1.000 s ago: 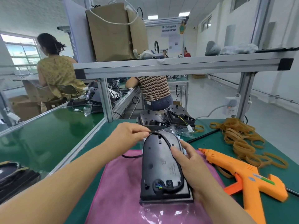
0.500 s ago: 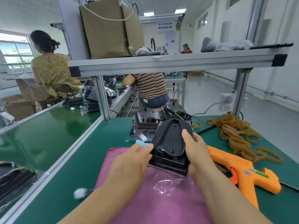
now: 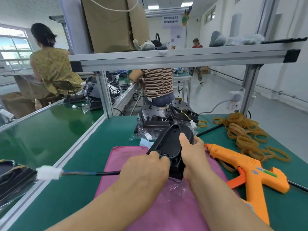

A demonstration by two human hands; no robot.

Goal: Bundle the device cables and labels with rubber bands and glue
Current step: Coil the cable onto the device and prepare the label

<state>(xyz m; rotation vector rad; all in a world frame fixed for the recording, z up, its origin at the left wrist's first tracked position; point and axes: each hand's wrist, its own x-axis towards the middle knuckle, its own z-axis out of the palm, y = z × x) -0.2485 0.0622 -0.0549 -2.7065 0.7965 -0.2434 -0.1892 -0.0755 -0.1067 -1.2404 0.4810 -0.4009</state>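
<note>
Currently device [image 3: 170, 145] held between left hand [image 3: 145, 170], right hand [image 3: 193, 155]; cable [image 3: 100, 173] leftward.

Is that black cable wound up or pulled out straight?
Pulled out straight: the black cable runs leftward from the left hand to its white plastic connector, beyond the pink cloth.

This is a factory assembly floor. Green tabletops [image 3: 100, 147] stand in rows, framed by aluminium posts [image 3: 104, 95] that carry an overhead shelf [image 3: 166, 58] with a cardboard box [image 3: 113, 25] on it. Two workers, one in a striped top [image 3: 158, 82] and one in a yellow top [image 3: 51, 69], face neighbouring stations. Stacked black devices [image 3: 155, 119], a heap of rubber bands [image 3: 241, 130], an orange glue gun [image 3: 246, 165], a post-mounted power strip [image 3: 235, 100] and a printed sign [image 3: 171, 22] mark it as production work.
</note>
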